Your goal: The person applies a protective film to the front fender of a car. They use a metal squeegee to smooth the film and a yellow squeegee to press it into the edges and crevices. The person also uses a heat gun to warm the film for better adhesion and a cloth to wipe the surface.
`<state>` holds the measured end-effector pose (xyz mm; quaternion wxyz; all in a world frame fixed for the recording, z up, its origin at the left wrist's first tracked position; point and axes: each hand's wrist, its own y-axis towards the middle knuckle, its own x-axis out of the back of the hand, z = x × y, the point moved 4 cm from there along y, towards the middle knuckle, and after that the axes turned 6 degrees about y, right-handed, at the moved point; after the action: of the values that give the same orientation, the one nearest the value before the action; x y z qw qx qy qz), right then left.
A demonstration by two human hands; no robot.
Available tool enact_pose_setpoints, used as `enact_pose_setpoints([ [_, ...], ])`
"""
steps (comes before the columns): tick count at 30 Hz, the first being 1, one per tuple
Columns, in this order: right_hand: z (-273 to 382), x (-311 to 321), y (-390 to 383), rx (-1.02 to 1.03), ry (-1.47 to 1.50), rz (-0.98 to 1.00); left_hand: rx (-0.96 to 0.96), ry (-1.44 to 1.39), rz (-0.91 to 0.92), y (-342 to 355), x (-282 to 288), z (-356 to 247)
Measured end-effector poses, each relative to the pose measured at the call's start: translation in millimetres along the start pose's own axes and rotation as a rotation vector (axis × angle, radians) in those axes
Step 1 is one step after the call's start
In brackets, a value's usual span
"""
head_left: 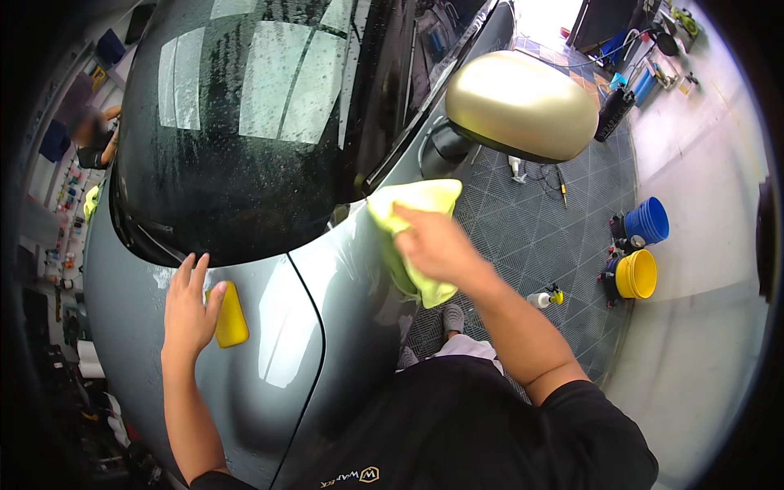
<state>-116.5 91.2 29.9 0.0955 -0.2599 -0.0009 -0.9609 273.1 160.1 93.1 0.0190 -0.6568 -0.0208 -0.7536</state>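
Note:
My right hand point(437, 245) grips a bright yellow-green cloth point(420, 196), which drapes over the edge of the grey car's fender point(351, 278), just below the side mirror. Flat on the hood point(245, 392) rests my left hand point(189, 306), fingers stretched toward the base of the windshield. Beside its thumb lies a yellow rounded rectangular pad point(232, 317), perhaps a squeegee; the thumb overlaps its edge, and nothing appears gripped. A shiny, wrinkled clear film point(336, 216) shows along the fender near the windshield corner.
A gold side mirror point(523, 106) juts out above my right hand. The windshield point(245, 163) carries water drops. Blue point(647, 220) and yellow point(635, 273) buckets stand by the right wall, near a spray bottle point(545, 299). Another person point(98, 139) is across the car.

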Motion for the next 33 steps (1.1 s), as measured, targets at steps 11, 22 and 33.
enact_pose_setpoints([
  [11, 91.7, -86.1, -47.2, 0.351, 0.173, 0.214, 0.066, -0.424, 0.117, -12.2, -33.3, 10.5],
  [22, 201.1, -127.6, 48.1, 0.618, 0.301, -0.023, -0.162, -0.675, 0.041, -12.0, -42.7, 7.0],
  [33, 79.7, -66.5, -81.8, 0.766, 0.433, 0.225, 0.306, -0.863, -0.508, -138.8, 92.6, -10.4],
])
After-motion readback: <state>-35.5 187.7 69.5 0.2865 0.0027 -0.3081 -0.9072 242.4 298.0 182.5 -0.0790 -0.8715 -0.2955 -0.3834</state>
